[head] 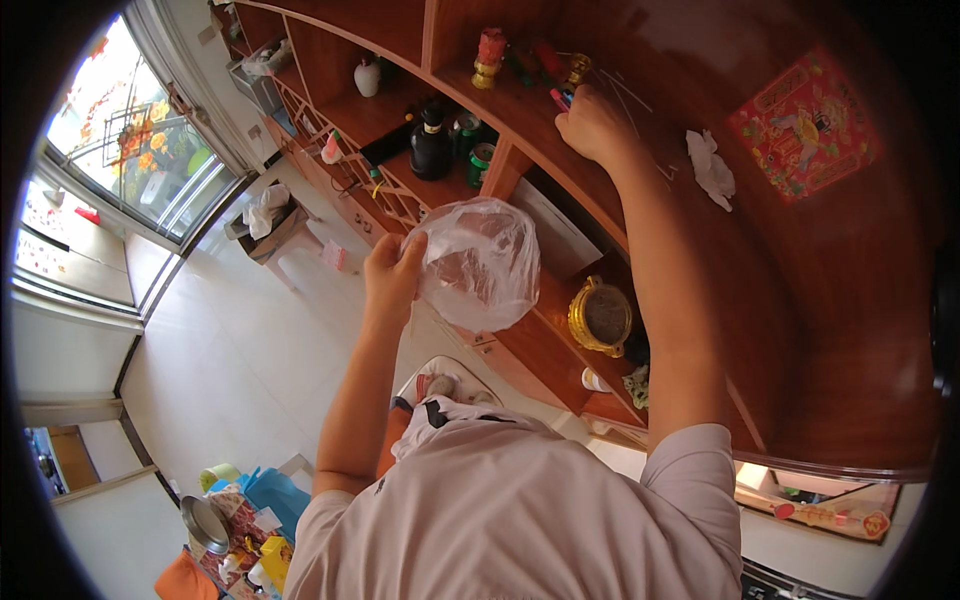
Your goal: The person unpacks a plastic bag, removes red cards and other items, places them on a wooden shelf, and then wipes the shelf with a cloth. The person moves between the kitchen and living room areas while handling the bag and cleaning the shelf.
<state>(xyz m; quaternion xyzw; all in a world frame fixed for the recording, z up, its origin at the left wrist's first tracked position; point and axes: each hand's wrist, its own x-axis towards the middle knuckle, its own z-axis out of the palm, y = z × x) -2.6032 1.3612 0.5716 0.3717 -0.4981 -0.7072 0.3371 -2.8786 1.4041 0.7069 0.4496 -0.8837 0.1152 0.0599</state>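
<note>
My left hand [394,271] grips the rim of a clear plastic bag [480,266], which hangs with its mouth spread in front of the cabinet. Up on a wooden cabinet shelf, my right hand [590,124] has its fingers closed around small pink and blue items [561,99], perhaps lighters or pens; the fingers partly hide them. Just beyond that hand stands a small gold cup [578,66]. A red candle on a gold base [488,58] is farther left on the same shelf. Thin white sticks [630,96] lie beside my right wrist.
A crumpled white tissue [709,169] lies on the shelf near a red printed sheet [806,124]. Lower compartments hold a dark bottle [430,146], green cans [480,163] and a gold-rimmed pot [600,316]. My feet rest on a padded stool [442,367]. A cluttered table [244,517] stands lower left.
</note>
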